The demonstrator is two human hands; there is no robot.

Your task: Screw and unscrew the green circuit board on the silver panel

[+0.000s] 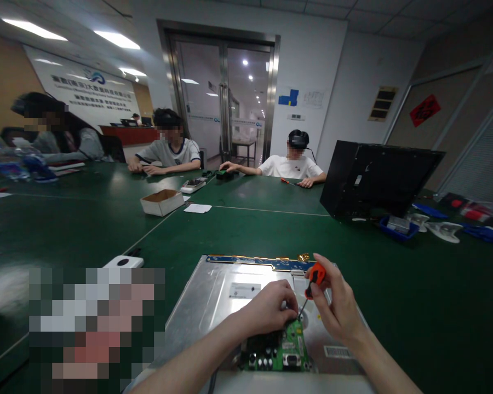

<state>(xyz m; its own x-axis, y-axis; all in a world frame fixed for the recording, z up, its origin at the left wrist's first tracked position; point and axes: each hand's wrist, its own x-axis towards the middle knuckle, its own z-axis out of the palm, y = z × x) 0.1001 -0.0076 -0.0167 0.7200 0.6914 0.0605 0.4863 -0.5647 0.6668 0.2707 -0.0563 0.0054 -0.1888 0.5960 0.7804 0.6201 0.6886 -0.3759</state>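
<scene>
Fingers of our right hand (337, 305) are wrapped lightly about the orange-and-black handle of a screwdriver (316, 276), its shaft slanting down toward seven o'clock. Our left hand (271, 306) is curled in close, thumb and forefinger drawn together right by the shaft's tip; whether they pinch the shaft or some small part, we cannot tell.

That tip meets, or nearly meets, the one o'clock edge of the green circuit board (280, 353), which lies near the six o'clock side of a broad metal panel (201, 306). We judge the step in hand to be work on a fastener at that corner, though its head is hidden, and which way it is being turned doesn't show. The next move seems to call for a steadier, more upright shaft, even pressure, and left fingertips kept clear of any slip.

At three o'clock of the board sits a barcode label (337, 352); at twelve, along the panel's far edge, runs a blue strip (246, 262). Farther out on the green table (250, 235), an open box (160, 205) stands toward eleven, a black casing (378, 183) toward one, and a co-worker in white (290, 167) sits at twelve.
</scene>
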